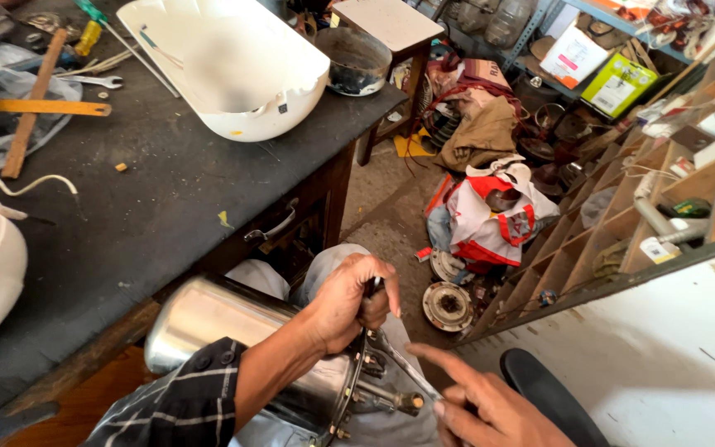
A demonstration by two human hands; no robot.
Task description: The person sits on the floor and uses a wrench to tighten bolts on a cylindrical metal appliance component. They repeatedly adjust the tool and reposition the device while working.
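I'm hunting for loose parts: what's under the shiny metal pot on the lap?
Under the metal pot only the person's light trousers show. The left hand and sleeve cover the rest, so anything beneath stays hidden.

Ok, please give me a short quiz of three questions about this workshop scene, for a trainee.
1. True or false: the steel pot stands on the bench.
2. Which hand grips the dark tool at the pot's base? A) left hand B) right hand
3. Fill in: the white shell lies on the ____.

Key
1. False; it lies on its side across the person's lap, below the bench edge.
2. A; the left hand is closed around the tool, while the right hand's fingertips touch a thin metal strip by the base.
3. bench.
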